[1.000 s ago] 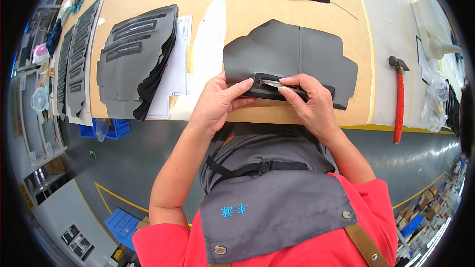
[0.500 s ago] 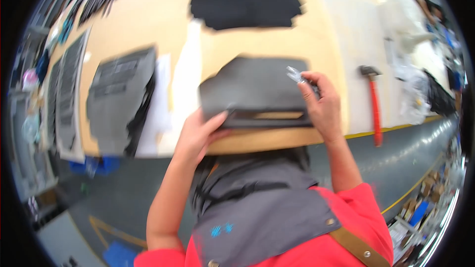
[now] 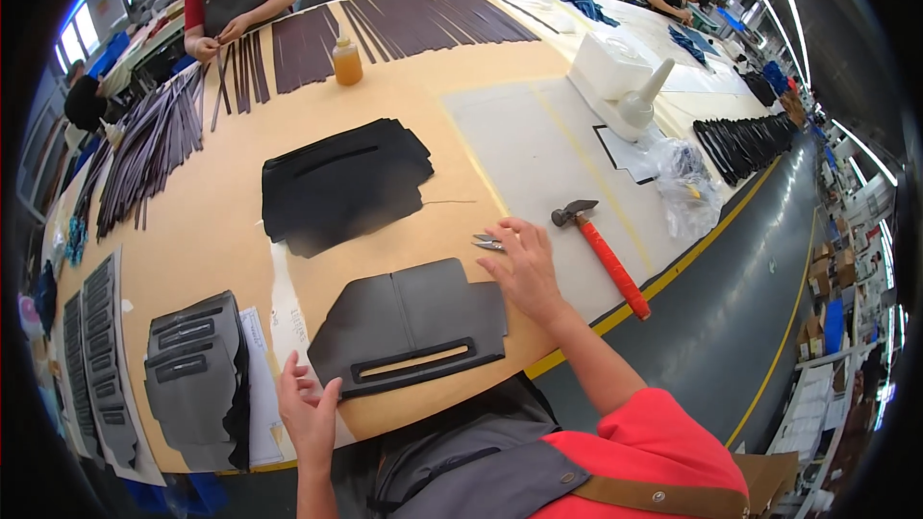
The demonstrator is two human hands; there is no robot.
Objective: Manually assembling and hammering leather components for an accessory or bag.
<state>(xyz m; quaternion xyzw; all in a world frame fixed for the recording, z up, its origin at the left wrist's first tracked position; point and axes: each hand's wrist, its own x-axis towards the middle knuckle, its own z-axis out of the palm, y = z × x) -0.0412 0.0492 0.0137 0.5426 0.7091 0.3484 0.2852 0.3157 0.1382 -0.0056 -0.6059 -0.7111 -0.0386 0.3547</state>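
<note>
A dark grey leather-like panel [image 3: 399, 303] lies flat near the table's front edge. A long slot with a black border [image 3: 413, 361] runs along its near side. My left hand [image 3: 308, 413] is just off the panel's left corner, empty, fingers apart. Beyond the panel's right edge, my right hand [image 3: 527, 269] has its thumb and fingers around small metal thread snips [image 3: 488, 242]. The blades stick out to the left; the hand covers the handle end. A stack of black panels [image 3: 346, 183] lies farther back.
To the right lies a hammer [image 3: 608, 258] with a red handle, near a crumpled plastic bag [image 3: 685, 187] and a white bottle [image 3: 639, 106]. Slotted grey pieces [image 3: 197, 375] are at left. A jar of amber liquid [image 3: 347, 62] and brown strips [image 3: 433, 19] stand farther back, near another person [image 3: 240, 0].
My left hand has let go of the panel, which now lies flat on the table. My right hand has moved off it to the right with the snips. The view has tilted up.
</note>
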